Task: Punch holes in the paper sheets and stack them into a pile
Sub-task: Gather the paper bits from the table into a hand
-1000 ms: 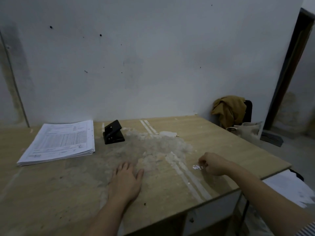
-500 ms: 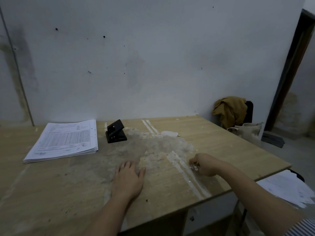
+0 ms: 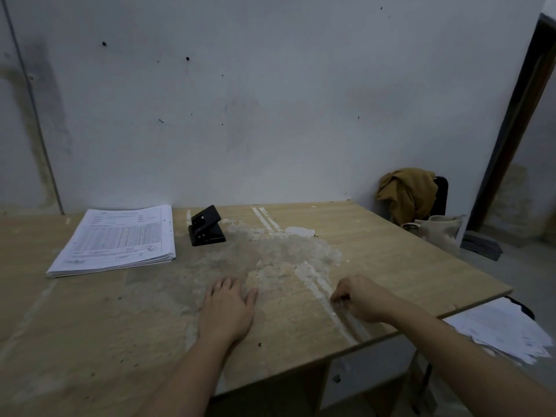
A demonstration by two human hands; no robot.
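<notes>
A pile of printed paper sheets (image 3: 120, 239) lies at the far left of the wooden table (image 3: 90, 326). Just right of the pile a black hole punch (image 3: 207, 228) stands with its lever up. My left hand (image 3: 227, 308) rests flat on the table near the front, fingers straight. To its right, my right hand (image 3: 361, 297) sits knuckles up with its fingers curled against the tabletop. A few tiny white paper bits (image 3: 340, 301) lie at its fingertips. I cannot tell whether they are pinched.
A messy heap of loose sheets (image 3: 499, 329) sits below the table's right edge. A chair draped with brown cloth (image 3: 406, 191) and a pale bag (image 3: 436, 236) stand at the back right beside a dark door frame (image 3: 511, 121). The tabletop's middle is stained white.
My right hand has slid left along the table with its fingers curled, and the white paper bits have moved with it. My left hand has stayed flat in place.
</notes>
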